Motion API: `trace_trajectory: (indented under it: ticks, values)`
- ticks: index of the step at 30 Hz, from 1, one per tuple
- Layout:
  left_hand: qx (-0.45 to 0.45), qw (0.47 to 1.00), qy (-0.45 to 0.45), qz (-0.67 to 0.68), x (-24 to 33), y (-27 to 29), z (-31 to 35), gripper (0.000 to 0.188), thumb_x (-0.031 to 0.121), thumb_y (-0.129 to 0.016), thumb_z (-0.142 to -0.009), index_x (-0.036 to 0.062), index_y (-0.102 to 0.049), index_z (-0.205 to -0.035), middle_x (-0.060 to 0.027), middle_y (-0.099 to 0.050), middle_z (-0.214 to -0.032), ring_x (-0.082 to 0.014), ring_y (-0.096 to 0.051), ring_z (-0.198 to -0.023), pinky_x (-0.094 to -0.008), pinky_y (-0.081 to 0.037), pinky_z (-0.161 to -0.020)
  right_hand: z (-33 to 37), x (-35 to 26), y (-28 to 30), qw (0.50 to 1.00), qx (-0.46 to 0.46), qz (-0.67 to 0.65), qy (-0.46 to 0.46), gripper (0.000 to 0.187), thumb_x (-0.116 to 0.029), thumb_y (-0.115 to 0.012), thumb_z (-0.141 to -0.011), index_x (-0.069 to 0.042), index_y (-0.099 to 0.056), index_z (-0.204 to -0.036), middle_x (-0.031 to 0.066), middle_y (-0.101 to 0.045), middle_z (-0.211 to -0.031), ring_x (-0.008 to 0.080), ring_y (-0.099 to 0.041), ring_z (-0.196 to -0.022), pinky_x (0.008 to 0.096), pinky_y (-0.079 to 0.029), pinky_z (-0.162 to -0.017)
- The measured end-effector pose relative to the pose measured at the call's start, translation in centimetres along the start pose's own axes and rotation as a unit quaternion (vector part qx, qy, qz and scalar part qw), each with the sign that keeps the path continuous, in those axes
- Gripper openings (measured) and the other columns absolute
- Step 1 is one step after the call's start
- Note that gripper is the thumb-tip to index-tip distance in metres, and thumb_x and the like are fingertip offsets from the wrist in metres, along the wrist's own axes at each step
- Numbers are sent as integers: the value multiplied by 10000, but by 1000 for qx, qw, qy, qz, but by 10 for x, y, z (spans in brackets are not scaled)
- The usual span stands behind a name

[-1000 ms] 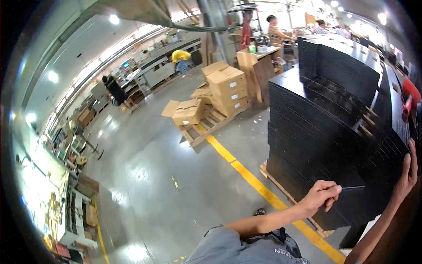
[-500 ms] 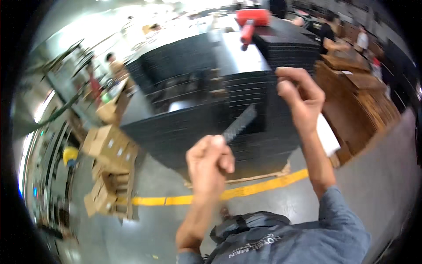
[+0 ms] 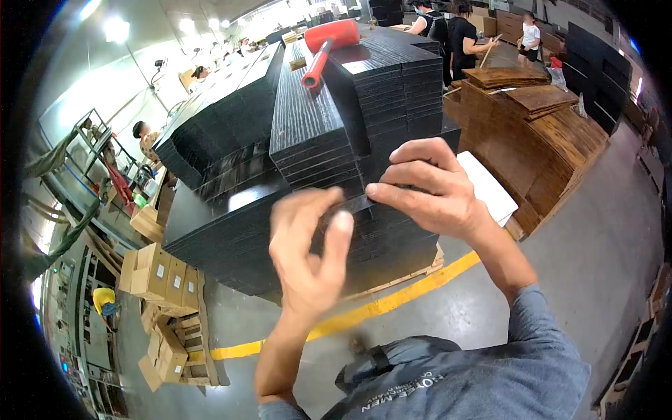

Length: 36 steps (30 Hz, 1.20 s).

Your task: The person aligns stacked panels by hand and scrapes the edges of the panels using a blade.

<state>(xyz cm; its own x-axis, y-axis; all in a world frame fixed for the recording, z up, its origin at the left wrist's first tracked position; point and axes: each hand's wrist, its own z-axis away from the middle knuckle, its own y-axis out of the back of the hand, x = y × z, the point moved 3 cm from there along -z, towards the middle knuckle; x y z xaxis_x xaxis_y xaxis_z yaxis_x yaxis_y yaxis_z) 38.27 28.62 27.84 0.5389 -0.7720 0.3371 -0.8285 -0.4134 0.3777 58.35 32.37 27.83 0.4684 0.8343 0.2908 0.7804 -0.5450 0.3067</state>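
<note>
L hand (image 3: 304, 260) blurred, fingers spread nr thin strip (image 3: 359, 204); R hand (image 3: 439, 192) fingers bent, can't tell if pinching it; red mallet (image 3: 330, 36) atop blk boards (image 3: 306, 126).

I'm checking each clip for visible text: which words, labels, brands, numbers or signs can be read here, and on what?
Grey shirt of the person: pale printed lettering on the front, partly legible; its wording is not copied here.
Brown cartons: small white labels, too small to read.
Red mallet: no lettering can be made out.
Black boards: none can be made out.
</note>
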Motion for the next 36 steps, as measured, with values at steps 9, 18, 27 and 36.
trace_trajectory:
  ticks: [9,18,27,36]
  values:
    - [-15,957,-228,-178,4,0,-19,373,-39,-761,-681,16,-725,-1048,-79,-664,-982,-246,-589,-820,-342,-479,-688,-13,7,-16,998,6,-66,5,304,-61,-791,-619,-20,-736,-915,56,-625,-822,244,-612,-862,325,-531,-706]
    - [-70,979,-157,-108,-5,-12,-31,350,-91,-724,-764,19,-729,-1097,-107,-625,-860,-243,-577,-734,-340,-482,-656,-23,44,-3,938,44,-333,-88,112,-65,-743,-822,-11,-719,-916,76,-691,-870,221,-622,-898,336,-517,-796]
    - [65,993,-46,-87,18,-32,-42,281,-80,-666,-877,-19,-705,-1149,-132,-677,-962,-199,-630,-847,-286,-492,-754,-22,99,-74,898,156,-387,-143,335,-271,-523,-1027,-25,-724,-1132,117,-696,-1154,241,-562,-1222,382,-432,-1045]
    - [141,961,-107,-211,38,-68,-39,331,-117,-688,-834,3,-735,-1138,-124,-649,-941,-185,-635,-799,-278,-519,-701,-11,94,-86,867,159,-459,-114,362,-269,-493,-1052,24,-706,-1054,109,-725,-1007,201,-646,-1022,356,-506,-926]
